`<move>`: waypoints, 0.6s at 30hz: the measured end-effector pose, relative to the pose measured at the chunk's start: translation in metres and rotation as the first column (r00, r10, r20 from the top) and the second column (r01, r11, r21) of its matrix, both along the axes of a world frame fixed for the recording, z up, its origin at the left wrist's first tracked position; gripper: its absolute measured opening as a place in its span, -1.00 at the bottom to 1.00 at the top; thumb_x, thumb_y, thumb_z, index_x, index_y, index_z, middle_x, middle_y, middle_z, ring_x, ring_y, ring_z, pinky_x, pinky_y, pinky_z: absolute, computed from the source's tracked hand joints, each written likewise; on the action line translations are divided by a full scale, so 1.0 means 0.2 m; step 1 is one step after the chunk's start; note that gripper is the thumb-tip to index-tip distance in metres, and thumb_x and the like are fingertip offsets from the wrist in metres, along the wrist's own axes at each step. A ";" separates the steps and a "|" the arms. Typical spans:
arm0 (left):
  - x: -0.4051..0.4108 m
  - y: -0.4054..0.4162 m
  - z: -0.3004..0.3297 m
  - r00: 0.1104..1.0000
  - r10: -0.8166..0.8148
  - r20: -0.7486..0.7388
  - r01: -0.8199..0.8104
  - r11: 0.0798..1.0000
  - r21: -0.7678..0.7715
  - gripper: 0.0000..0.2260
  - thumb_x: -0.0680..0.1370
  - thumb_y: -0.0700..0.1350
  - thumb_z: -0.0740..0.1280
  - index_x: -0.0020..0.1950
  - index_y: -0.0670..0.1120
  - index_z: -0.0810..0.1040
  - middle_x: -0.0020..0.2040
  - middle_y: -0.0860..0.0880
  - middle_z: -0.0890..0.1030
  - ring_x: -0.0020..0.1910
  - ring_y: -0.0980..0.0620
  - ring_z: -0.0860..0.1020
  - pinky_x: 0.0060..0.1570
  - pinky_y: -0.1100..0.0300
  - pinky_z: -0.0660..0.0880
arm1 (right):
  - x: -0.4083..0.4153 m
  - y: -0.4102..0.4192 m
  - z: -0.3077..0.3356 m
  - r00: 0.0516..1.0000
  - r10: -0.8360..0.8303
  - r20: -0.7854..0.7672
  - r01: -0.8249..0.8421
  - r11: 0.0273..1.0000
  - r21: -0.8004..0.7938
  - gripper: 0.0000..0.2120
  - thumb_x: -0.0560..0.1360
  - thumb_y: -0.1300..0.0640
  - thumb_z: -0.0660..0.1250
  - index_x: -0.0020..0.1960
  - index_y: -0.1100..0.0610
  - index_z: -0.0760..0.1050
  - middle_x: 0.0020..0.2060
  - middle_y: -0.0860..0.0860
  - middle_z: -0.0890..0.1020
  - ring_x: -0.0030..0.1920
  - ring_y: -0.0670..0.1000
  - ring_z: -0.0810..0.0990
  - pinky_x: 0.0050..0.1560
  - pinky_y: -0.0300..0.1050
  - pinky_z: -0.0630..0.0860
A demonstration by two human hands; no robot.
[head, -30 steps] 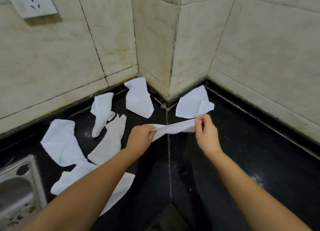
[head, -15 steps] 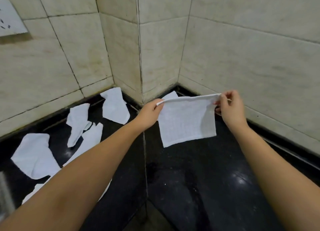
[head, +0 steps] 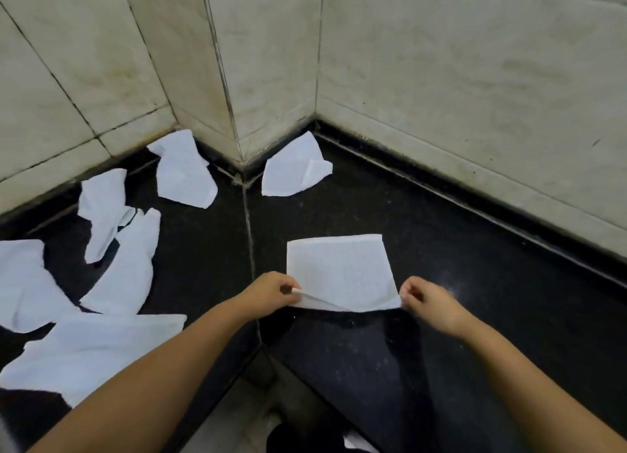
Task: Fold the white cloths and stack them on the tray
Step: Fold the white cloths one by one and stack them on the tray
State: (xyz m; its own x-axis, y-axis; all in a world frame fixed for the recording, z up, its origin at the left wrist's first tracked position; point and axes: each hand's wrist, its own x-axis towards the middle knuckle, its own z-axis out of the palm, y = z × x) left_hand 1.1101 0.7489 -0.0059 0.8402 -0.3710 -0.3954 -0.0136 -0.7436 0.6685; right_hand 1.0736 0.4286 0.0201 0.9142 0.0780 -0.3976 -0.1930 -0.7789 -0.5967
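Note:
A white cloth [head: 339, 269] lies spread flat on the black countertop [head: 475, 283], right of the counter seam. My left hand [head: 271, 289] pinches its near left corner and my right hand [head: 429, 300] pinches its near right corner; the near edge is lifted slightly off the counter. Several other white cloths lie crumpled on the counter: one [head: 295, 169] in the far corner, one [head: 183, 171] against the left wall, one [head: 101, 208] further left, and a larger one [head: 84, 347] beside my left forearm. No tray is in view.
Beige tiled walls [head: 441, 79] close the counter at the back and right, with a protruding wall corner [head: 234, 113] in the middle. The counter's front inner edge [head: 264, 347] drops to the floor below.
The cloth hung in the air from my two hands before; now it lies spread on the counter and both hands have come down and nearer, still pinching its corners. The view has tilted downward.

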 end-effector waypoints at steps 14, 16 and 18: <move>0.38 -0.07 -0.03 0.926 0.364 0.104 -0.377 0.911 0.169 -0.72 0.55 -0.11 0.28 -0.36 -0.03 0.36 -0.35 0.02 0.40 -0.21 -0.04 0.46 -0.15 0.10 0.39 | 0.61 0.13 -0.08 0.973 -0.219 0.078 0.222 0.974 -0.034 -0.90 0.56 0.14 0.22 -0.07 0.13 0.49 -0.12 0.06 0.57 -0.13 0.04 0.53 -0.17 -0.08 0.47; 0.40 -0.09 -0.05 0.925 0.347 0.156 -0.377 0.887 0.267 -0.77 0.56 -0.09 0.25 -0.30 -0.04 0.38 -0.28 0.02 0.41 -0.13 -0.05 0.46 -0.02 0.05 0.40 | 0.66 0.15 -0.13 0.970 -0.232 0.075 0.238 0.967 -0.090 -0.87 0.56 0.11 0.20 -0.04 0.12 0.49 -0.11 0.08 0.59 -0.12 0.08 0.54 -0.13 -0.05 0.48; 0.39 -0.11 -0.08 0.919 0.332 0.214 -0.387 0.864 0.323 -0.86 0.56 -0.08 0.24 -0.18 -0.08 0.45 -0.16 -0.01 0.42 -0.04 -0.05 0.44 0.06 0.01 0.37 | 0.67 0.16 -0.19 0.974 -0.212 0.078 0.223 0.959 -0.174 -0.85 0.56 0.08 0.19 -0.01 0.12 0.49 -0.05 0.09 0.58 -0.12 0.09 0.53 -0.16 -0.09 0.44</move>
